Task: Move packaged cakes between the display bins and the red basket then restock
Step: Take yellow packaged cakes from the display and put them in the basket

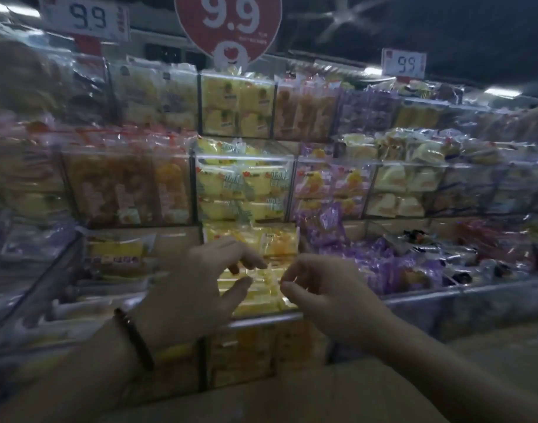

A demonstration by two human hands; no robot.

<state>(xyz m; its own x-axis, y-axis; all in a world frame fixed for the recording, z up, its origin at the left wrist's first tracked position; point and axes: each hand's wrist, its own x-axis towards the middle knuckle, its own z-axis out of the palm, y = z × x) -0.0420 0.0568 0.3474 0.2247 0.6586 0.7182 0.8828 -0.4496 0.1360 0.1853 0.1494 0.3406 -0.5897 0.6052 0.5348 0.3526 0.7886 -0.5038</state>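
We see both hands over the low middle bin [263, 318] of the display, where the yellow packaged cakes [261, 290] lie. The left hand [200, 279], with a dark bracelet [133, 340] on the wrist, is wide, fingers spread above the packs. The right hand [322, 288] has curled fingers, thumb and forefinger close at a wrapper edge; we cannot tell if it pinches it, because the picture is blurred. The hands cover part of the cakes. Just beside, on the right, lie purple packs [383, 261]. Above stands a clear bin with pale yellow packs [243, 187], and orange packs [124, 184] are to its left. A round red price sign [228, 22] hangs on top.
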